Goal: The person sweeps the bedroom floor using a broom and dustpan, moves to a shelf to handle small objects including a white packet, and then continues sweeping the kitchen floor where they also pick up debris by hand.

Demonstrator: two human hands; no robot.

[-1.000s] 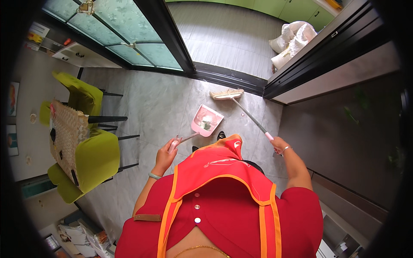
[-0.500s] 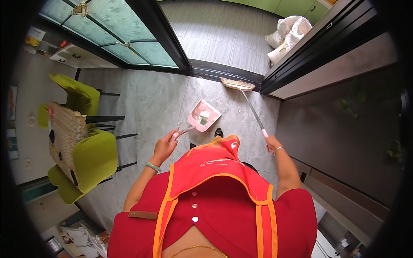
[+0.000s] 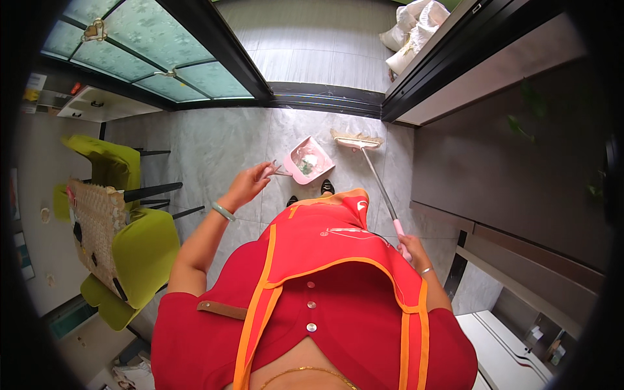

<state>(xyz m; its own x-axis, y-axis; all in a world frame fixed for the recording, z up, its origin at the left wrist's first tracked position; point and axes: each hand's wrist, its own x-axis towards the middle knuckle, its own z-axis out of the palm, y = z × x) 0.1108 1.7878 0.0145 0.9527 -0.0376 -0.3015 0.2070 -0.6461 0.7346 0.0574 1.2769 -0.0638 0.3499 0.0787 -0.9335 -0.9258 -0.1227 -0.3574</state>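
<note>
My left hand (image 3: 247,184) is closed on the handle of a pink dustpan (image 3: 303,173), which is on the grey tiled floor just ahead of my shoes. White and dark green scraps of debris lie in its tray. In my right hand (image 3: 414,251), fingers wrapped around the pink grip, is a broom (image 3: 379,174) with a grey metal stick. The pale bristle head (image 3: 357,140) rests on the floor to the right of the dustpan's open edge, apart from it. A bracelet circles each wrist.
A black door threshold (image 3: 325,97) crosses ahead, with a frosted glass door (image 3: 156,42) at left. White sacks (image 3: 416,32) stand beyond it. Green chairs (image 3: 146,253) surround a cloth-covered table (image 3: 97,221) on the left. A dark panel (image 3: 500,162) borders the right, and a white cabinet (image 3: 500,344) is behind right.
The broom head has come away from the threshold toward me, nearer the dustpan's side. My right hand has drawn back with the stick. The dustpan stays in my left hand, and my view has shifted slightly.
</note>
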